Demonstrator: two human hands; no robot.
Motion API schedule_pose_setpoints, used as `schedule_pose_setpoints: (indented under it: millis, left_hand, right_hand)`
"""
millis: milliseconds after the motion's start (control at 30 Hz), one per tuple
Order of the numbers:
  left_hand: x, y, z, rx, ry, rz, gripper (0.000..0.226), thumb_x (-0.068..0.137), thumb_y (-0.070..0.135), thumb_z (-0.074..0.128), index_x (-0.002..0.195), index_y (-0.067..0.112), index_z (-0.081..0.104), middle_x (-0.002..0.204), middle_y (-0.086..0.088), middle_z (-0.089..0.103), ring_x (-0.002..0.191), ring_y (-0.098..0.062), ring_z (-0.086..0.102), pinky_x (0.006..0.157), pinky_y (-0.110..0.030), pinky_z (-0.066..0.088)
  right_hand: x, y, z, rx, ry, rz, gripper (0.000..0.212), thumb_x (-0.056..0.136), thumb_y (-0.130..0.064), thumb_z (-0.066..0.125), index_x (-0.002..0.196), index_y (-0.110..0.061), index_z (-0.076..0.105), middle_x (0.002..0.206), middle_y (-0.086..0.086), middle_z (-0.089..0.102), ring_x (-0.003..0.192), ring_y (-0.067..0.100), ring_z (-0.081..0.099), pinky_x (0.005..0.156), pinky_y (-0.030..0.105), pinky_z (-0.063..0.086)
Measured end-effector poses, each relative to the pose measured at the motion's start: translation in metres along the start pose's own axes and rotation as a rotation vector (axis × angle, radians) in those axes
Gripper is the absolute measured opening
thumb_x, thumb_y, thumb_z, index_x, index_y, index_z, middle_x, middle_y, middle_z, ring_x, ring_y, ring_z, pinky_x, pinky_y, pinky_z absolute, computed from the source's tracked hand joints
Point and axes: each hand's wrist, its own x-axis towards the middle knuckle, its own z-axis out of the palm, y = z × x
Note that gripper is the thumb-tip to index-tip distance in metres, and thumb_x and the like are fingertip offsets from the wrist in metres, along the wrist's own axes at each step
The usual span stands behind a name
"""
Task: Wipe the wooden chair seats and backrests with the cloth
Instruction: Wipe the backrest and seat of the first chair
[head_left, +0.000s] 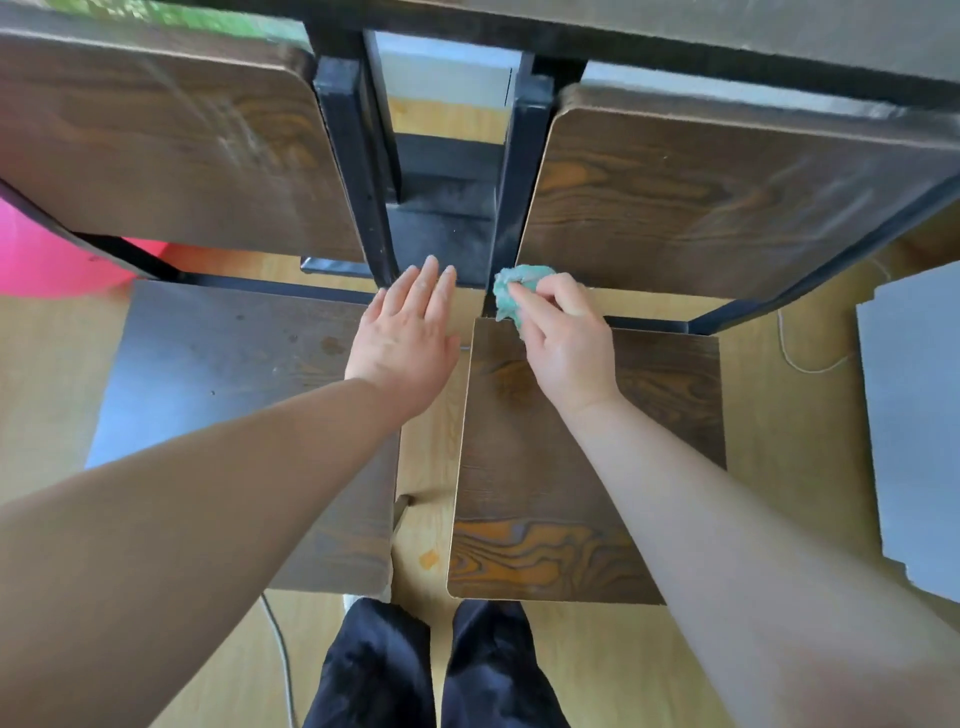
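Currently, the right hand (566, 343) pinches the bunched green cloth (511, 291) in curled fingers (530, 304) at the rear left corner of the right chair seat (545, 493). The left hand (405, 338) lies flat, fingers straight and holding nothing, at the rear right corner of the left chair seat (218, 374).

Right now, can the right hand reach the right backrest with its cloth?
Probably yes: the right hand holds the cloth at the back corner of the seat, close under the backrest, with nothing between them.
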Motion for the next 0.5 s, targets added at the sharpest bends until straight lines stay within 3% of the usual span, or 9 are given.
schedule_pose_setpoints:
  millis: [267,500]
  left_hand:
    - [0.019,0.022,-0.045,0.036,0.086,0.035,0.066,0.104,0.043,0.033,0.158,0.02,0.001,0.167,-0.002,0.004,0.153,-0.023,0.004,0.123,-0.043,0.012]
    - [0.025,0.032,-0.039,0.04,0.085,0.006,0.067,0.104,0.045,0.032,0.158,0.019,0.002,0.167,-0.004,0.006,0.153,-0.025,0.007,0.123,-0.044,0.014]
  right_hand:
    - [0.062,-0.019,-0.105,0.028,0.373,-0.155,0.031,0.097,-0.021,0.057,0.123,-0.006,0.066,0.106,0.013,0.062,0.101,0.021,0.059,0.084,0.022,0.053]
    - [0.093,-0.011,-0.113,-0.124,0.367,-0.276,0.028,0.096,-0.012,0.058,0.12,-0.002,0.067,0.1,0.016,0.065,0.094,0.027,0.061,0.083,0.026,0.05]
